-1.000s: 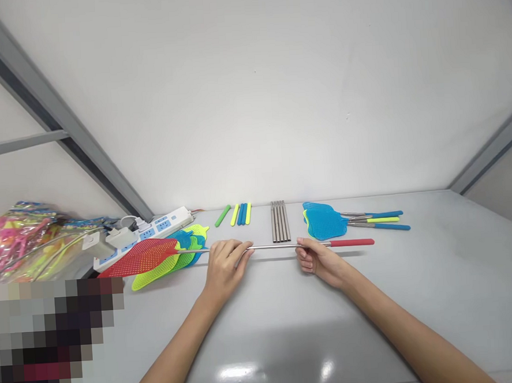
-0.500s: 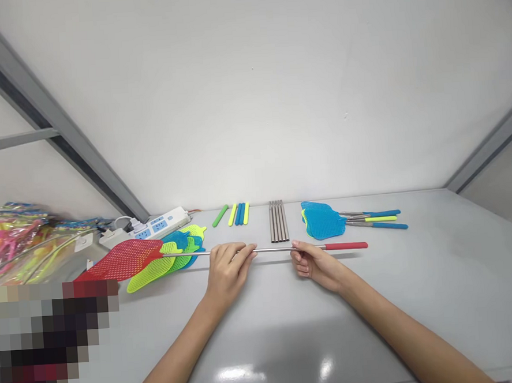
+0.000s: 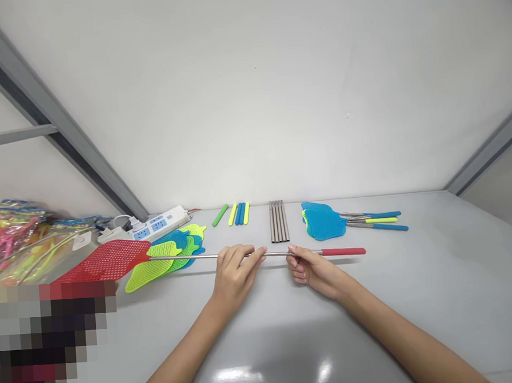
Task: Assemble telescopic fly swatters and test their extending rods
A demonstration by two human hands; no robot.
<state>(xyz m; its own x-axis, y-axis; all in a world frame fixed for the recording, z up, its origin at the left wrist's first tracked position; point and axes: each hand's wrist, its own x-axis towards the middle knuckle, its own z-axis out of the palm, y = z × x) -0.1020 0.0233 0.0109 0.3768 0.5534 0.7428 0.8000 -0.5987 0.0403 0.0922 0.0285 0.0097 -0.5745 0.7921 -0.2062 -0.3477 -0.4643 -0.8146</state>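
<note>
A red fly swatter [image 3: 112, 259] with a long, extended metal rod and a red grip lies level across my view, above the table. My left hand [image 3: 237, 273] is closed over the middle of the rod, fingers pointing right. Between thumb and fingers, my right hand [image 3: 310, 269] pinches the rod just left of the red grip. Beneath the red head are loose swatter heads [image 3: 156, 264] in yellow, green and blue. Behind my hands lie several metal rods [image 3: 279, 222] side by side, and to their left several coloured grips [image 3: 239, 214].
Swatters with blue and yellow grips [image 3: 327, 220] lie at the back right. A white power strip [image 3: 160, 223] stands at the back left, near plastic-wrapped bags [image 3: 16, 238]. The grey table [image 3: 439, 284] meets a white wall. Pixelated blocks hide the lower left corner.
The red swatter's head has moved left and its rod now tilts slightly down to the right. My left hand has shifted a little right along the rod, my right hand slightly left.
</note>
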